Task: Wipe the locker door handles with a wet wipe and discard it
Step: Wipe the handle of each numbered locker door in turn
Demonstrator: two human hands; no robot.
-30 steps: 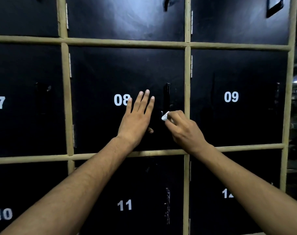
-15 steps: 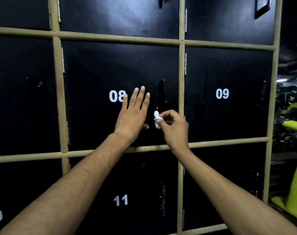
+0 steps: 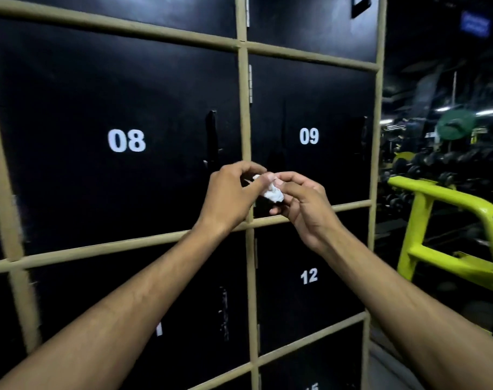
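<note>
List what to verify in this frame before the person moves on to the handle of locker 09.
1. Grip on the wet wipe: ok. The left hand and right hand both pinch it.
2. Hands off the locker 08 handle: ok. Both are below and to the right of it, and neither touches it.
3. View of the locker 09 handle: ok. It is dim, at the door's right edge, with nothing in front of it.
4. Clean side of the wipe facing out: cannot tell, because it is crumpled.
5. Bin for discarding in view: not ok, none shows.
</note>
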